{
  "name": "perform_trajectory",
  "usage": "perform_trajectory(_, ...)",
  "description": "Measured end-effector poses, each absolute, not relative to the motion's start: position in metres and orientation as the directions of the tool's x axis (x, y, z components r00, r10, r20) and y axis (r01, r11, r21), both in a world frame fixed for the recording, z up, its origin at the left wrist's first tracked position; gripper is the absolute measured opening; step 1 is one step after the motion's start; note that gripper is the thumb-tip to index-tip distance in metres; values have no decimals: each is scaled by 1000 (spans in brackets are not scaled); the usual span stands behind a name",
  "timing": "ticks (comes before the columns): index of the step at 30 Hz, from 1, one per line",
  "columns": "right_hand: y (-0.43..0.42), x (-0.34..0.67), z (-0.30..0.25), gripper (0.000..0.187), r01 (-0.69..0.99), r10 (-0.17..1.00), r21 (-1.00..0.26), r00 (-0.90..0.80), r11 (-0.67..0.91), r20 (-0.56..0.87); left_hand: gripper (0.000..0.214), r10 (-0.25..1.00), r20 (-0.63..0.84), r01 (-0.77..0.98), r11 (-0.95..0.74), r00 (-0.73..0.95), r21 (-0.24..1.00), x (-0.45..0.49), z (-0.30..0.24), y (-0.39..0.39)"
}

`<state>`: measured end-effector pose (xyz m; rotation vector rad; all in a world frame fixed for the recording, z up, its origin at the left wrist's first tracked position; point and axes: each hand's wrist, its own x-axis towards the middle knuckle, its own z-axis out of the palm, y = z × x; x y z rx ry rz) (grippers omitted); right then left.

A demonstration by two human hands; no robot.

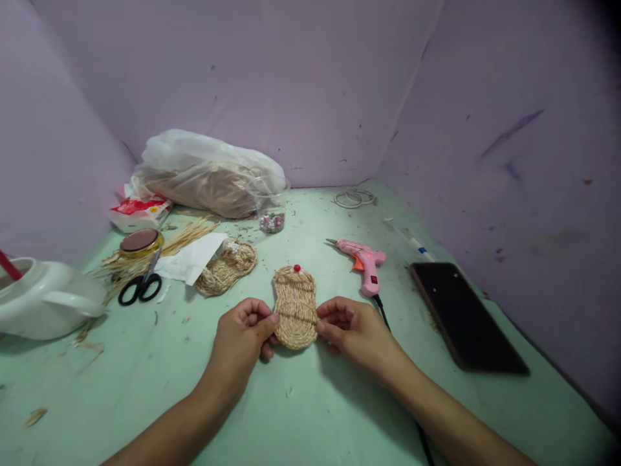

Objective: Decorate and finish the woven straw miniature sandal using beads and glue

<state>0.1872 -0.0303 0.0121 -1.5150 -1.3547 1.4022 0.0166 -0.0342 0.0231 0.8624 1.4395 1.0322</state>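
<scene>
Between my hands is a small woven straw slipper sole (295,309), shaped like a shoe sole, with a red bead (297,268) at its far end. My left hand (247,330) pinches its left edge between thumb and fingers. On the opposite edge, my right hand (347,327) grips it the same way. A second woven straw piece (228,268) lies behind to the left, partly covered by a white paper (189,257). To the right rests a pink glue gun (363,259) with an orange trigger, its nozzle pointing left.
Black-handled scissors (140,288), a round lidded jar (141,243), straw strands (189,236) and a white teapot-like pot (53,298) are at left. Behind stand a cup of beads (272,220) and a plastic bag (208,171). A dark tablet (468,317) lies right.
</scene>
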Motion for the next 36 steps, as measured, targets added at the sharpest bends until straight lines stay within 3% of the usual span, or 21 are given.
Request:
perform_trajectory(3, -31, 190, 11, 9, 411, 982, -906, -106, -99, -155, 15, 913, -397, 106, 405, -95, 908, 15, 24, -34)
perform_trajectory(6, -33, 192, 13, 12, 602, 994, -797, -107, 43, -28, 9, 945, -322, 244, 325, -55, 914, 12, 25, -35)
perform_trajectory(10, -34, 193, 17, 14, 663, 988, -744, -155, 84, -27, 9, 981, -196, 350, 184, -1, 919, 8, 23, -35)
perform_trajectory(13, -33, 194, 18, 14, 644, 981, -762, -185, 70, -66, 11, 978, -209, 288, 196, 18, 937, 8, 25, -36)
perform_trajectory(16, -34, 197, 17, 14, 650, 981, -748, -195, 135, 8, 10, 966, -260, 182, 255, 7, 950, 11, 30, -37)
perform_trajectory(20, -38, 199, 22, 35, 577, 955, -762, -206, 295, 215, 12, 943, -333, 76, 332, 4, 940, 14, 40, -37)
perform_trajectory(23, -39, 196, 27, 42, 601, 869, -640, -224, 479, 440, 14, 950, -310, 38, 309, 34, 950, 16, 42, -37)
perform_trajectory(25, -38, 193, 29, 40, 586, 802, -560, -317, 585, 506, 15, 962, -266, 26, 265, 69, 964, 17, 39, -38)
perform_trajectory(28, -35, 188, 26, 33, 533, 771, -559, -390, 635, 504, 18, 968, -215, 15, 215, 132, 977, 20, 33, -40)
perform_trajectory(32, -34, 186, 21, 9, 522, 852, -673, -321, 524, 413, 19, 963, -217, 11, 218, 159, 976, 24, 27, -41)
perform_trajectory(36, -35, 187, 21, 10, 549, 905, -720, -259, 424, 336, 19, 966, -209, -17, 214, 155, 977, 26, 24, -40)
